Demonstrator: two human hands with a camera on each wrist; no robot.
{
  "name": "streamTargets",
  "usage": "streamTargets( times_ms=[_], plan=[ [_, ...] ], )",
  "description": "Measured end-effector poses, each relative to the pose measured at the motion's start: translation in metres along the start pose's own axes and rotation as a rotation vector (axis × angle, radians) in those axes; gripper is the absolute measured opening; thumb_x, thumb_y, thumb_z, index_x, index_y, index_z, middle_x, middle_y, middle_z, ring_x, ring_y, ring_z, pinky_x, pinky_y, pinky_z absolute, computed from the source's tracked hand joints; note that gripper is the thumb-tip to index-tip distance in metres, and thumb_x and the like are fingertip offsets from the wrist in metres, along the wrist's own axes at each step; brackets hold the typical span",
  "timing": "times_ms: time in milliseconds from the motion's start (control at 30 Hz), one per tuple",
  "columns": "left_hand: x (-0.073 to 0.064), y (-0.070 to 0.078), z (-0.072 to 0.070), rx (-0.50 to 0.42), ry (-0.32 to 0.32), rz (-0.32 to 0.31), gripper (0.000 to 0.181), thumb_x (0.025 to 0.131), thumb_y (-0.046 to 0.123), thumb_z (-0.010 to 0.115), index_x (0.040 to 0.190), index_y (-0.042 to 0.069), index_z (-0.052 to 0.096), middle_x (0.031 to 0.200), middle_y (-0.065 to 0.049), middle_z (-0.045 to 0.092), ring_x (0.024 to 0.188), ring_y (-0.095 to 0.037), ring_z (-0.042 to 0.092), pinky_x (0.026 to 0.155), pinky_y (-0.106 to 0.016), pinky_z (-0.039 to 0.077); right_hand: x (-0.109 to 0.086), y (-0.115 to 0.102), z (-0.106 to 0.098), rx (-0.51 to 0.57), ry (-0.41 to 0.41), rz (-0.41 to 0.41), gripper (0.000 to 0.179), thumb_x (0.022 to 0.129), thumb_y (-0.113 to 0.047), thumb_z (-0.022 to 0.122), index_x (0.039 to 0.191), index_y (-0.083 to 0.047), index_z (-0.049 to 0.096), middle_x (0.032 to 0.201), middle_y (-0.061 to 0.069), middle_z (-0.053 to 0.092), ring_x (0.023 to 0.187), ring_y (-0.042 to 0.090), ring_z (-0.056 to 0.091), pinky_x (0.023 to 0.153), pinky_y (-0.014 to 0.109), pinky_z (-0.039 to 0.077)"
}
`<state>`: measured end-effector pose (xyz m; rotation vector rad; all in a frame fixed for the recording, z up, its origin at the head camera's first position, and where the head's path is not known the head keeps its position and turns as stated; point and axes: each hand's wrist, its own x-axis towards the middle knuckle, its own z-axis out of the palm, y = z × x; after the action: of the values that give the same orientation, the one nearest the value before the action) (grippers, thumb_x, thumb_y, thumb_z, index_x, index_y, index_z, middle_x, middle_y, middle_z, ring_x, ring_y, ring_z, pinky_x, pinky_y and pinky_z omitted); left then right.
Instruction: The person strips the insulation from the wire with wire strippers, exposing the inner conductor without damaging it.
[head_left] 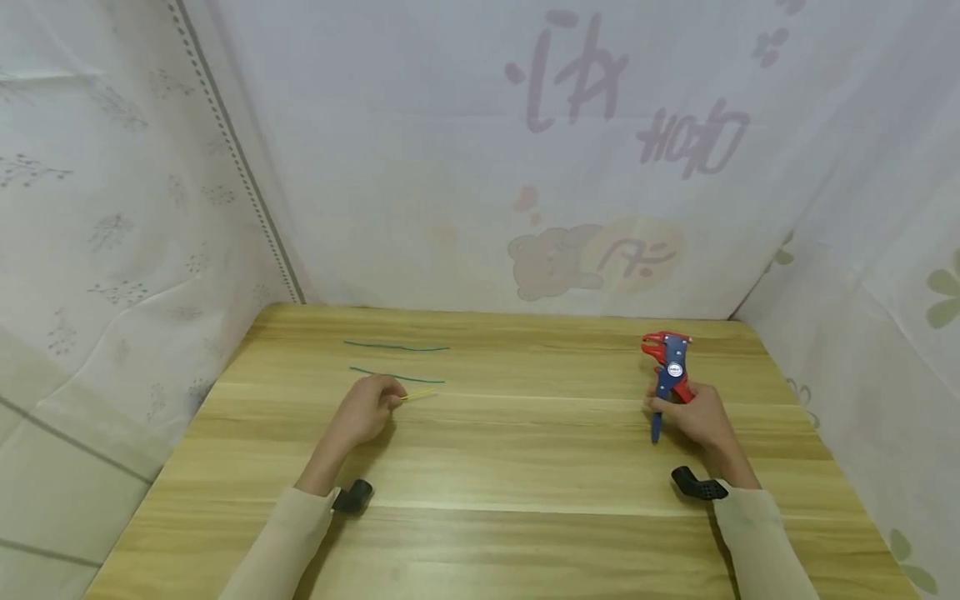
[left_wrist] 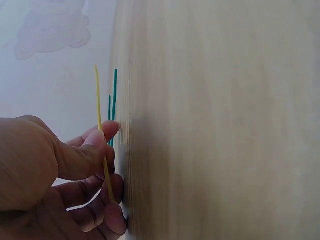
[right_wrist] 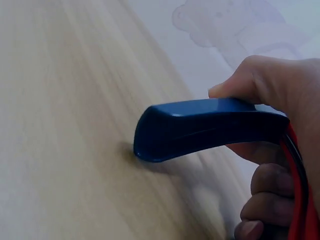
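left hand [head_left: 369, 408] pinches yellow wire [head_left: 420, 394], long axis pointing right | right hand [head_left: 701, 414] grips tool [head_left: 677, 354], jaws facing left, well apart from wire | green wires [head_left: 396, 346] beyond left hand

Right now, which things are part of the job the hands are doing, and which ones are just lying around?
Part of the job:
yellow wire, pinched in the left hand
red and blue tool, held in the right hand

Just lying on the table, though perhaps wanted later:
farther green wire
nearer green wire
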<state>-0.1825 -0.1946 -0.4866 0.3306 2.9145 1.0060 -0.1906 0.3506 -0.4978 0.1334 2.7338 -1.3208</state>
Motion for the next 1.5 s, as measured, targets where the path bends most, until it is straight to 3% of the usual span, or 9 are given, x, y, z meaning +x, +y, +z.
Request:
streamTargets(
  times_ms=[133, 300, 433, 567, 700, 900, 1033, 1167, 1500],
  plan=[
    [-0.002, 0.001, -0.001, -0.013, -0.021, -0.007, 0.012, 0.099, 0.003, 0.063, 0.104, 0.002, 0.073, 0.109, -0.016, 0.071, 0.109, -0.039, 0.065, 0.097, -0.057, 0.053, 0.001, -0.004, 0.0, 0.019, -0.03, 0.009, 0.058, 0.093, -0.043, 0.076, 0.13, 0.001, 0.067, 0.126, 0.013, 0.073, 0.098, -0.009, 0.054, 0.087, 0.022, 0.04],
    [-0.004, 0.001, 0.002, -0.042, -0.024, 0.031, 0.011, 0.099, 0.002, 0.063, 0.105, 0.0, 0.071, 0.105, -0.014, 0.07, 0.101, -0.032, 0.066, 0.093, -0.052, 0.056, 0.001, -0.003, 0.002, 0.056, -0.043, -0.033, 0.053, 0.094, -0.038, 0.075, 0.13, 0.0, 0.067, 0.125, 0.009, 0.075, 0.097, -0.01, 0.057, 0.081, 0.016, 0.042],
    [-0.001, 0.002, 0.006, -0.068, -0.006, 0.051, 0.01, 0.099, 0.002, 0.064, 0.105, 0.0, 0.071, 0.101, -0.012, 0.07, 0.094, -0.026, 0.066, 0.088, -0.046, 0.058, 0.004, -0.002, 0.007, 0.286, -0.097, -0.142, 0.048, 0.096, -0.023, 0.074, 0.131, 0.007, 0.061, 0.117, 0.004, 0.078, 0.101, -0.003, 0.071, 0.092, 0.013, 0.051],
    [0.0, 0.003, 0.009, -0.083, -0.007, 0.051, 0.008, 0.099, 0.003, 0.064, 0.104, 0.002, 0.07, 0.1, -0.01, 0.072, 0.091, -0.022, 0.065, 0.085, -0.042, 0.058, 0.008, -0.002, 0.014, 0.567, -0.272, -0.235, 0.05, 0.1, -0.005, 0.064, 0.138, 0.019, 0.041, 0.124, 0.013, 0.074, 0.109, 0.022, 0.075, 0.094, 0.032, 0.058],
    [0.001, 0.005, 0.012, -0.092, -0.016, 0.043, 0.006, 0.099, 0.004, 0.065, 0.101, 0.004, 0.07, 0.099, -0.008, 0.071, 0.091, -0.021, 0.065, 0.085, -0.041, 0.058, 0.009, -0.003, 0.019, 0.694, -0.402, -0.248, 0.054, 0.104, -0.003, 0.057, 0.142, 0.02, 0.028, 0.131, 0.023, 0.068, 0.115, 0.033, 0.071, 0.095, 0.044, 0.057],
    [0.007, 0.011, 0.016, -0.101, -0.018, 0.05, 0.005, 0.098, 0.005, 0.066, 0.101, 0.005, 0.071, 0.098, -0.007, 0.071, 0.092, -0.021, 0.066, 0.084, -0.04, 0.058, 0.01, -0.008, 0.023, 0.752, -0.457, -0.271, 0.051, 0.107, -0.003, 0.05, 0.144, 0.018, 0.022, 0.131, 0.024, 0.068, 0.113, 0.034, 0.072, 0.095, 0.046, 0.056],
    [0.01, 0.015, 0.018, -0.106, -0.017, 0.06, 0.005, 0.098, 0.006, 0.066, 0.1, 0.006, 0.071, 0.098, -0.006, 0.07, 0.092, -0.02, 0.065, 0.084, -0.039, 0.058, 0.011, -0.011, 0.026, 0.713, -0.43, -0.278, 0.052, 0.107, -0.005, 0.05, 0.144, 0.019, 0.022, 0.116, 0.014, 0.076, 0.104, 0.029, 0.076, 0.092, 0.042, 0.06],
    [0.012, 0.019, 0.019, -0.114, -0.014, 0.074, 0.005, 0.098, 0.007, 0.067, 0.101, 0.007, 0.071, 0.099, -0.005, 0.07, 0.092, -0.02, 0.065, 0.085, -0.04, 0.057, 0.009, -0.013, 0.029, 0.731, -0.397, -0.247, 0.054, 0.106, -0.007, 0.054, 0.144, 0.018, 0.024, 0.102, 0.006, 0.074, 0.094, 0.024, 0.077, 0.088, 0.041, 0.062],
    [0.019, 0.026, 0.024, -0.125, 0.003, 0.098, 0.005, 0.098, 0.006, 0.067, 0.102, 0.006, 0.071, 0.098, -0.005, 0.07, 0.091, -0.018, 0.064, 0.084, -0.038, 0.055, 0.012, -0.013, 0.035, 0.916, -0.553, -0.316, 0.036, 0.108, 0.002, 0.038, 0.142, 0.013, 0.033, 0.104, 0.011, 0.07, 0.09, 0.023, 0.075, 0.087, 0.05, 0.061]
  ],
)
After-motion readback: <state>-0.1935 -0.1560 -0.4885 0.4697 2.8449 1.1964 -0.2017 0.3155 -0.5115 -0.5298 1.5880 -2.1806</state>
